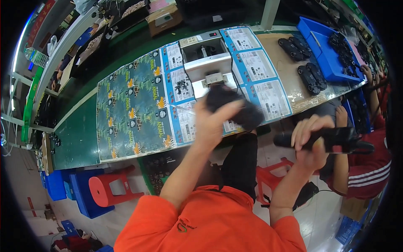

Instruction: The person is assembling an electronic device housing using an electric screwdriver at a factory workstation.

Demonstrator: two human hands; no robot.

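My left hand (212,124) is closed on a dark, bulky part (241,109), smeared by motion, in front of a silver metal bench machine (208,67). Its thumb lies across the part's top. Off to the right, past the table's front edge, my right hand (312,136) grips a long black object (340,140) whose exact kind the blur hides. A small heap of black pieces (181,87) lies left of the machine, near a thin pale rod (183,110). Several black toy car chassis (312,78) with wheels rest on the table's right side.
Printed sheets (130,105) cover much of the green table (77,134). A blue bin (321,54) of black parts stands at the far right. Close by on the right is another person in a dark red sleeve (365,168). Red stools (107,189) stand below the table.
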